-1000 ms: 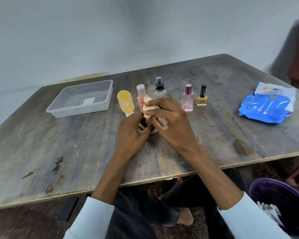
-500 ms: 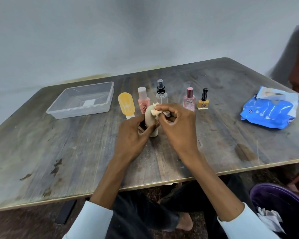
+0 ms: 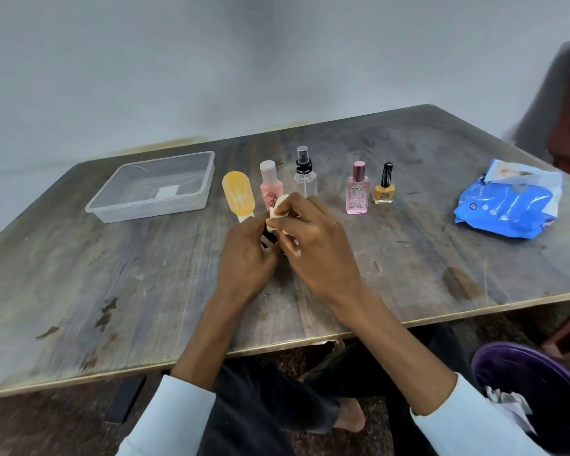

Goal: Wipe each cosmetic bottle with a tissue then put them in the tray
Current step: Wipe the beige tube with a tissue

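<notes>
Fingers of the right hand [image 3: 313,245] curl over a crumpled tissue [image 3: 274,214], pressing it against the top of a small beige bottle [image 3: 278,205]; only the bottle's rounded upper end shows between the fingertips. The left hand [image 3: 246,258] grips the bottle's lower part, where a dark band [image 3: 266,237] is visible, its fingers wrapped round it from the 9 o'clock side. Both hands are held just above the wooden table [image 3: 112,274], near its middle.

Directly beyond the hands, at 12 o'clock, stands a row of upright bottles: a yellow flat bottle [image 3: 238,196], a pink bottle with white cap [image 3: 270,185], a clear spray bottle [image 3: 305,174], a pink perfume bottle [image 3: 357,189] and a yellow nail polish [image 3: 384,185]. The first three stand just behind the fingers; the last two lie toward 1 o'clock.

At 10 o'clock a clear plastic tray [image 3: 112,205] rests on the table, with a white label on its floor. At 2 o'clock lies a blue tissue pack [image 3: 504,205]. At 4 o'clock, below the table edge, a purple bin [image 3: 507,366] holds crumpled paper.
</notes>
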